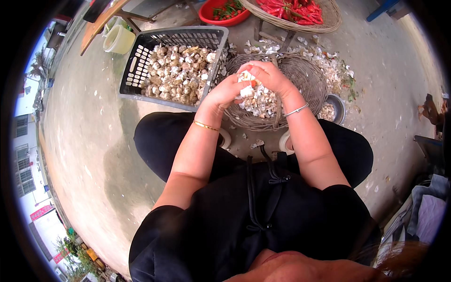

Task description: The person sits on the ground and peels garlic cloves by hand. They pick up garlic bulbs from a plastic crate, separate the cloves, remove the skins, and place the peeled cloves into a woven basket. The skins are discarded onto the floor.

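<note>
Both hands meet over a round wicker basket (pixel 310 75) between my knees. My left hand (pixel 229 90) grips a garlic bulb (pixel 247 91) with pale, papery skin from the left. From above and the right, my right hand (pixel 266 74) curls over the same bulb, its fingers partly hiding it. Under them, separated garlic cloves and loose skins (pixel 262 104) fill the basket's left part. A wicker handle arches across the basket. To the left stands a black plastic crate (pixel 172 103) with a grey rim, holding many whole garlic bulbs (pixel 176 74).
Right of the basket, a metal bowl (pixel 340 107) holds cloves. Garlic skins (pixel 334 70) litter the concrete floor. Farther off are a red basin (pixel 225 21) with peppers, a flat basket (pixel 331 23) of red chillies on a stand, a pale bucket (pixel 119 40) and a wooden table (pixel 100 26).
</note>
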Demonstrator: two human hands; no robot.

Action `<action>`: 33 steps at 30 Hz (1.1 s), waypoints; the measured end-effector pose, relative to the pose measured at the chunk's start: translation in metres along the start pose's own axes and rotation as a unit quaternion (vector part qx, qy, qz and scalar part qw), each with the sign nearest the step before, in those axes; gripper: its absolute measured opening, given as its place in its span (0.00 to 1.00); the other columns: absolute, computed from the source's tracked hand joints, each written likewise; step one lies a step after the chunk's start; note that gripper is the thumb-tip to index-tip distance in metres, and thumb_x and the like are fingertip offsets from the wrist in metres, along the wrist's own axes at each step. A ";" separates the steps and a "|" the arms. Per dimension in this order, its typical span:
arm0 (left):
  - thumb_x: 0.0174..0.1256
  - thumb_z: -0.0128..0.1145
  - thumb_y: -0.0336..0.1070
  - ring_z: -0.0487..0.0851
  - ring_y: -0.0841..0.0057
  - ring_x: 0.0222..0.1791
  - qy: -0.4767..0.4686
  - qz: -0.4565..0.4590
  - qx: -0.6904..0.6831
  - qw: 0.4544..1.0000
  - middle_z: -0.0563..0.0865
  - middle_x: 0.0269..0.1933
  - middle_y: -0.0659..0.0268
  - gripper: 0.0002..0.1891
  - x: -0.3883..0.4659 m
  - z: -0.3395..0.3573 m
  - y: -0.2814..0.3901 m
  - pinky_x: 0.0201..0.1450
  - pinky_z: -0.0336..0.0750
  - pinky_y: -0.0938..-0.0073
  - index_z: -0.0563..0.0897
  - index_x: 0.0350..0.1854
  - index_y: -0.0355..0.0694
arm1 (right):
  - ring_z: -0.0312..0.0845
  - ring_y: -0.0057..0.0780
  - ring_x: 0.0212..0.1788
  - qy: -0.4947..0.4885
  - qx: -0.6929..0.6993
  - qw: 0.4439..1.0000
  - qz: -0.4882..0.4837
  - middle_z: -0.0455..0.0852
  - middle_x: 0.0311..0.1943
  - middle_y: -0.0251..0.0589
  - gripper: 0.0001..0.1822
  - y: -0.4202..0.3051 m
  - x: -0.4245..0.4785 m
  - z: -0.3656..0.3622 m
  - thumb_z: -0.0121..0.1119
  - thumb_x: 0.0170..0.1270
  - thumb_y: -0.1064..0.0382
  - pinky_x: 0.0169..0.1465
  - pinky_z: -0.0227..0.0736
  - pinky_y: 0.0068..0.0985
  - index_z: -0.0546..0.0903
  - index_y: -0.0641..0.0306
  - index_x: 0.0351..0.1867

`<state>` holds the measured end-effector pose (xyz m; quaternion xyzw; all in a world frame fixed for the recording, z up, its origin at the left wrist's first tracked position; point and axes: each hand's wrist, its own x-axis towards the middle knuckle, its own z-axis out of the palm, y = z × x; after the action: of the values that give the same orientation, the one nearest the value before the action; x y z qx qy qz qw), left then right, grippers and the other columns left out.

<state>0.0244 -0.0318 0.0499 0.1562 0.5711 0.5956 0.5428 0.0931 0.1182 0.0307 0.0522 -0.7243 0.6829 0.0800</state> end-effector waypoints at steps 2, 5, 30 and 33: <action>0.60 0.55 0.40 0.71 0.88 0.20 -0.036 0.024 -0.045 0.998 0.77 0.27 0.74 0.11 -0.001 -0.002 -0.002 0.13 0.61 0.89 0.76 0.38 0.38 | 0.72 0.20 0.38 0.025 0.069 0.997 0.024 0.80 0.34 0.34 0.16 0.000 -0.001 0.001 0.46 0.66 0.55 0.45 0.68 0.19 0.77 0.67 0.39; 0.59 0.55 0.37 0.71 0.88 0.19 -0.015 0.012 -0.064 0.998 0.77 0.27 0.73 0.10 0.001 -0.004 -0.002 0.13 0.61 0.88 0.77 0.38 0.37 | 0.70 0.16 0.35 0.027 0.124 0.988 0.092 0.79 0.32 0.30 0.16 -0.003 -0.005 0.001 0.50 0.63 0.53 0.38 0.66 0.16 0.77 0.62 0.41; 0.51 0.52 0.32 0.76 0.84 0.26 0.148 0.056 0.022 0.987 0.81 0.31 0.69 0.12 0.022 -0.017 -0.002 0.23 0.67 0.84 0.75 0.40 0.38 | 0.79 0.31 0.31 0.126 0.490 0.851 0.141 0.80 0.34 0.38 0.09 0.038 -0.002 0.003 0.52 0.60 0.61 0.24 0.74 0.22 0.73 0.59 0.41; 0.52 0.51 0.29 0.77 0.78 0.28 0.160 0.132 0.127 0.970 0.81 0.34 0.64 0.13 0.029 -0.014 -0.009 0.22 0.68 0.81 0.74 0.42 0.35 | 0.77 0.27 0.35 0.128 0.404 0.892 0.157 0.77 0.35 0.35 0.12 0.040 0.000 0.001 0.54 0.57 0.66 0.29 0.73 0.21 0.72 0.59 0.44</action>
<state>0.0068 -0.0175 0.0256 0.2001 0.6960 0.6020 0.3365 0.0861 0.1198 -0.0083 -0.1220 -0.3680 0.9211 0.0362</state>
